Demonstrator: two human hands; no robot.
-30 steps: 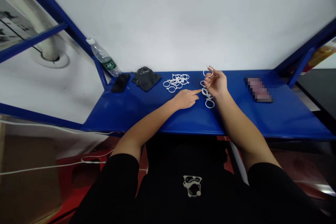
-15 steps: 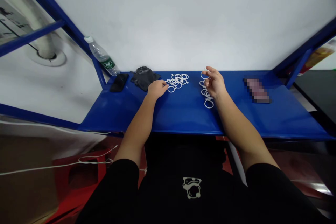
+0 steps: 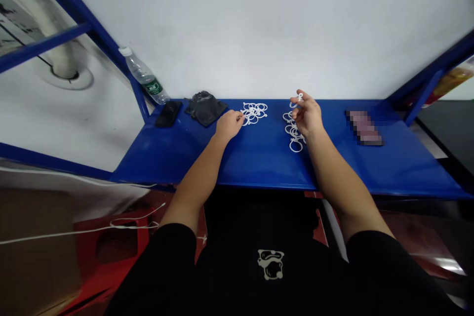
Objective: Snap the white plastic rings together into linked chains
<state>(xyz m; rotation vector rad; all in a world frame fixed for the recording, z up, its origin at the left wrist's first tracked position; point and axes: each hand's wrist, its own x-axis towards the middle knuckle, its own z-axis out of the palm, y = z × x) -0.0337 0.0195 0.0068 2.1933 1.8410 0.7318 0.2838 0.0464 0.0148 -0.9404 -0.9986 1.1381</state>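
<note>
A loose pile of white plastic rings [image 3: 255, 110] lies at the back of the blue bench [image 3: 259, 158]. My left hand [image 3: 229, 124] rests at the pile's left edge, fingers curled and pinching a ring there. My right hand [image 3: 306, 114] is raised a little over the bench, fingers closed on the top ring of a linked chain of white rings [image 3: 294, 136] that trails down onto the bench beside it.
A plastic water bottle [image 3: 145, 78] leans against the blue frame post at the back left. Beside it lie a black phone [image 3: 168, 113] and a crumpled dark cloth [image 3: 205, 107]. A blurred pinkish object [image 3: 363, 127] lies to the right. The white wall stands behind.
My left hand left the ring chain, went left to the loose pile and closed on a ring at its edge. My right hand stayed with the chain, shifting only slightly.
</note>
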